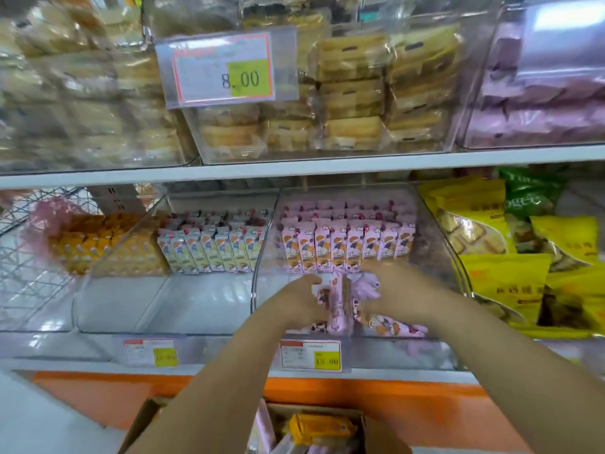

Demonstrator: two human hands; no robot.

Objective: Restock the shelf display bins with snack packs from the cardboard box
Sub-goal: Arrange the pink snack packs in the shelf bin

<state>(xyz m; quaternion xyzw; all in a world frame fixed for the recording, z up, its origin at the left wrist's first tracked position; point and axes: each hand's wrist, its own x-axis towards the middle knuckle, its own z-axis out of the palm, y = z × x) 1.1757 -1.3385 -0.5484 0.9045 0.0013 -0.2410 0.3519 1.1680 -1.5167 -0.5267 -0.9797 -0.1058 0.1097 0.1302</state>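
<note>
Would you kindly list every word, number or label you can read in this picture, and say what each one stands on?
"8.00": upper price tag, on its yellow-green patch.
"15 80": right lower price tag, under the pink snack packs.
"ogee" (partial): green bag.
Too blurred to read: left lower price tag, yellow bags, print on the packs, the tags' small print.

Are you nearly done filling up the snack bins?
Maybe halfway, I'd guess. Done: a row of pink packs stands at the back of the clear bin. In hand: the left hand and right hand hold loose pink packs at its front. Left: the cardboard box holds yellow packs.
</note>
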